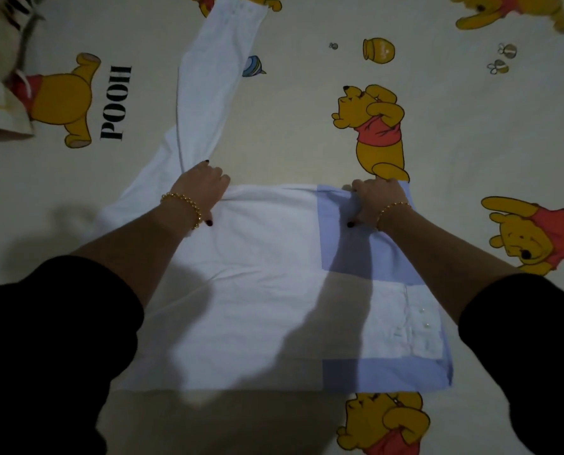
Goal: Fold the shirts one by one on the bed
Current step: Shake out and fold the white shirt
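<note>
Shirt (257,307), white and pale blue, lies on the bed (290,126); our left hand (200,188) and right hand (377,200) each seem to pinch its far edge.

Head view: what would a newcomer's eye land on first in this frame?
A white and pale blue shirt lies flat mid-frame, with the left hand and the right hand gripping its far edge. Its long white sleeve stretches away toward the top of the picture. All around, the cream bedsheet is dotted with yellow cartoon bears.
</note>
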